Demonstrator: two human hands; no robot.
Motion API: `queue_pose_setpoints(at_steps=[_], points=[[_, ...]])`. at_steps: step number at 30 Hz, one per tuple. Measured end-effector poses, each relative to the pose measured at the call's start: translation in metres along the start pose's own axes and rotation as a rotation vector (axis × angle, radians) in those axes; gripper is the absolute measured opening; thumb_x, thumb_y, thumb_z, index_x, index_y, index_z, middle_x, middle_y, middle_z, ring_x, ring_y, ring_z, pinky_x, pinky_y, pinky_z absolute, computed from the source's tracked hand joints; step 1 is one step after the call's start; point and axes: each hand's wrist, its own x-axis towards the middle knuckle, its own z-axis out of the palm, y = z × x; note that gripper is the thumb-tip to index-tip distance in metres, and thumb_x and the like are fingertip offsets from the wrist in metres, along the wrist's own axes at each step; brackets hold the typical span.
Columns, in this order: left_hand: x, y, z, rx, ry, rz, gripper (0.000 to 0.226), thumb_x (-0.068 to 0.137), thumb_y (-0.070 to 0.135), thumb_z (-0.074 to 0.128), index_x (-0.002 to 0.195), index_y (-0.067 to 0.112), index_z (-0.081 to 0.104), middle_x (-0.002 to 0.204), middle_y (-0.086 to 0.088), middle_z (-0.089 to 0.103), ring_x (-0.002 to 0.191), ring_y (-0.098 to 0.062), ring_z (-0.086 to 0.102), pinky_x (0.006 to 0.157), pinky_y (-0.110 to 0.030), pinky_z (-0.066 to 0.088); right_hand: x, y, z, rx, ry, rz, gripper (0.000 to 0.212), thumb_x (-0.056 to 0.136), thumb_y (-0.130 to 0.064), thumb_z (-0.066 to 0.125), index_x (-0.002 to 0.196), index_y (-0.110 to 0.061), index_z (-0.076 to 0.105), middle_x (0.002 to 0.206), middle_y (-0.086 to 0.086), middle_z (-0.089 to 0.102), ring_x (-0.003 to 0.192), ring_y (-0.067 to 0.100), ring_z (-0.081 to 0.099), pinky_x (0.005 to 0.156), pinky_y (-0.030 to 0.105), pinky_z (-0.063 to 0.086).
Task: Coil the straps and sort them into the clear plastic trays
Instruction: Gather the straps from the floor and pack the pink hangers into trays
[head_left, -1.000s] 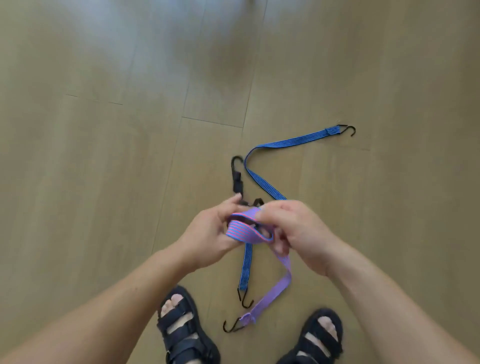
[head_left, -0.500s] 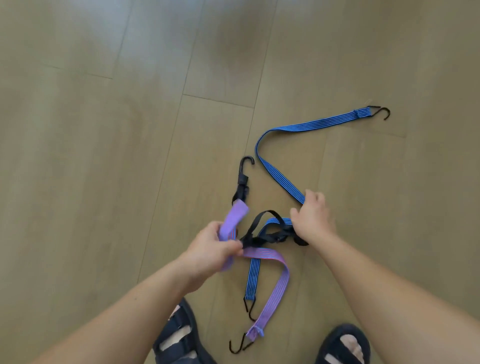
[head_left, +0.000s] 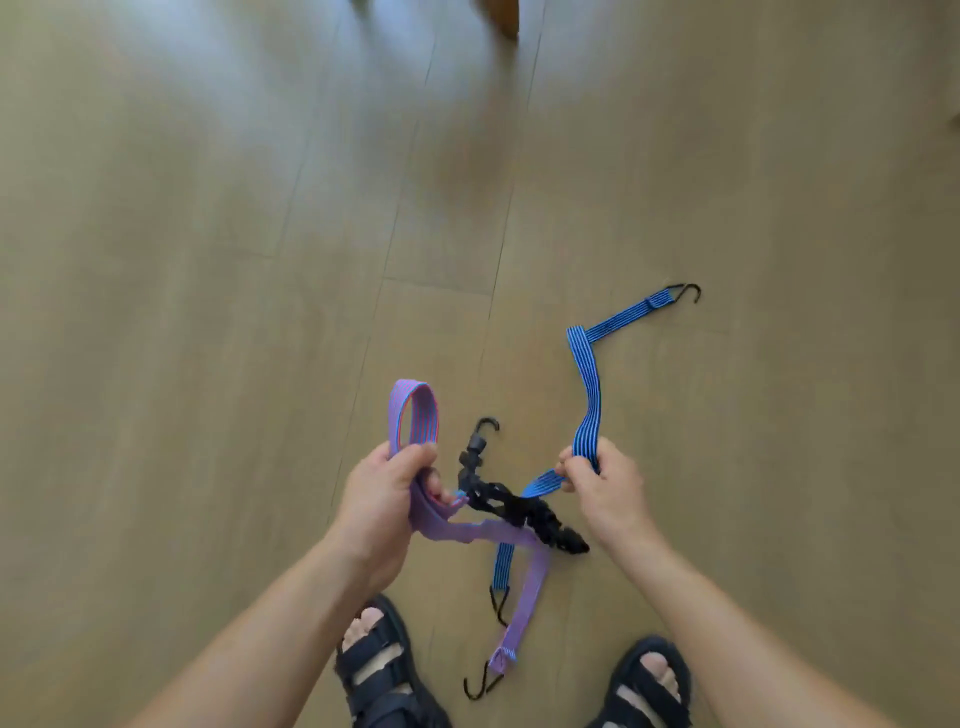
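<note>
My left hand (head_left: 387, 501) grips a purple strap (head_left: 413, 415); a loop of it stands up above my fist and its tail hangs down to a black hook near my feet. My right hand (head_left: 597, 486) grips a blue striped strap (head_left: 587, 389), which rises above the hand and bends away to a black hook (head_left: 688, 293) on the floor. Its other end hangs down to a hook between my feet. A black strap (head_left: 514, 504) with a hook is tangled between both hands. No clear plastic tray is in view.
Light wooden plank floor (head_left: 208, 312) lies all around. My two feet in dark sandals (head_left: 379, 670) stand at the bottom edge. A blurred brown object (head_left: 501, 15) shows at the top edge.
My right hand took hold of the blue strap and lifted it off the floor, dragging its far hook nearer. My left hand raised the purple loop. My hands moved apart.
</note>
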Motion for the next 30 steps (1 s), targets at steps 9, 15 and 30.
queue_pose_setpoints(at_steps=[9, 15, 30], points=[[-0.239, 0.162, 0.066, 0.054, -0.476, -0.027, 0.007, 0.089, 0.005, 0.055, 0.091, 0.008, 0.048, 0.054, -0.003, 0.032, 0.045, -0.018, 0.033, 0.051, -0.027, 0.037, -0.165, -0.173, -0.152, 0.09, -0.07, -0.179, 0.009, 0.074, -0.029, 0.072, 0.08, -0.028, 0.066, 0.071, -0.008, 0.065, 0.068, 0.013, 0.057, 0.071, 0.033, 0.05], [-0.387, 0.227, 0.106, 0.052, -0.654, 0.044, 0.011, 0.087, 0.008, 0.055, 0.08, 0.012, 0.048, 0.058, -0.002, 0.031, 0.046, -0.017, 0.034, 0.054, -0.03, 0.038, -0.277, -0.255, -0.21, 0.009, -0.226, -0.44, 0.038, 0.061, -0.036, 0.073, 0.095, -0.037, 0.058, 0.081, -0.012, 0.06, 0.068, -0.003, 0.052, 0.061, 0.01, 0.042], [-0.516, 0.298, 0.131, 0.237, -0.332, 0.488, 0.018, 0.091, 0.001, 0.049, 0.079, 0.013, 0.042, 0.047, 0.003, 0.031, 0.037, -0.013, 0.027, 0.039, -0.022, 0.033, -0.363, -0.314, -0.301, 0.124, 0.056, -0.363, 0.029, 0.066, -0.019, 0.078, 0.064, -0.021, 0.05, 0.05, -0.011, 0.054, 0.045, 0.009, 0.059, 0.042, 0.023, 0.046]])
